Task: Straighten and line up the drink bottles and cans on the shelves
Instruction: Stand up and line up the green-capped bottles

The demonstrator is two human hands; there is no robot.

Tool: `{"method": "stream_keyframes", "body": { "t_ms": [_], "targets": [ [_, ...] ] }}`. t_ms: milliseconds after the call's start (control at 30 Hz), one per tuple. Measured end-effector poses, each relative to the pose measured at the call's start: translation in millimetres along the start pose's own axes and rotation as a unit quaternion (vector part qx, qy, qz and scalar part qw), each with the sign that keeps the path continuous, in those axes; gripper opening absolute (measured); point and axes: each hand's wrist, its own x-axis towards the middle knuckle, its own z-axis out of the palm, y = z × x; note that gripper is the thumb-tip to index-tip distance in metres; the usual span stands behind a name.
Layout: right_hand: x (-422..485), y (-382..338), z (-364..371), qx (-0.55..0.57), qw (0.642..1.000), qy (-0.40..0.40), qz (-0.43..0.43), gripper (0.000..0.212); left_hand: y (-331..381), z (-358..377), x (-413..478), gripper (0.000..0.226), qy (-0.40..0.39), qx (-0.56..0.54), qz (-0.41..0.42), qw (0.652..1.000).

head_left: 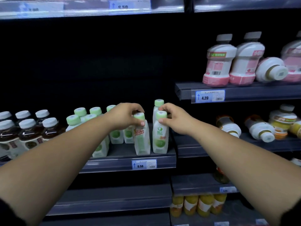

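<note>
Forearms, two, bare: left forearm and right forearm reached from the near edge toward the middle shelf.

Left grip: fingers curled over the green cap of the left front bottle, thumb against its neck; grasping that bottle.

Right grip: thumb and fingers pinched the green cap of the right front bottle; grasping that bottle.

Both front bottles, white with green labels, stood side by side at the near right end of the middle shelf, just apart from each other. One rear bottle of the same kind stood directly behind the right front bottle.

Green-capped group: several like bottles, upright, to the left and farther back, partly hidden by the left forearm.

Dark tea bottles: two rows, grey caps, at the far left of the same shelf.

Price tag 6.50: on the shelf's front rail, below the two held bottles.

Upper right shelf: two pink bottles upright; beside them one toppled pink bottle, cap toward the camera. Price tag 4.20 on its rail.

Right middle shelf: two toppled yellow bottles lying caps forward, one upright yellow bottle behind.

Bottom right: orange juice bottles, upright in a row.
</note>
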Motion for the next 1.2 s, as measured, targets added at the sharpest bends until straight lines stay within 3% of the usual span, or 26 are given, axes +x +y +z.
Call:
{"method": "stream_keyframes", "body": {
  "t_ms": [267, 400, 600, 1000, 1200],
  "targets": [
    [22, -30, 42, -0.016, 0.997, -0.071, 0.003, 0.027, -25, -40, -7, 0.044, -0.057, 0.153, 0.01, 0.987],
    [30, -43, 64, 0.006, 0.997, -0.083, 0.006, 0.029, -36, -48, -13, 0.053, -0.039, 0.3, 0.012, 0.953],
    [42, -58, 68, -0.028, 0.995, -0.087, 0.027, 0.03, -61, -63, -19, 0.051, -0.131, 0.122, 0.046, 0.983],
    [44, -64, 77, 0.046, 0.992, -0.102, 0.049, 0.028, -75, -68, -13, 0.016, -0.133, 0.129, 0.078, 0.98],
    [40, -68, 77, 0.068, 0.99, -0.108, 0.056, 0.027, -71, -72, -8, 0.026, -0.17, 0.146, 0.087, 0.971]
  ]
}}
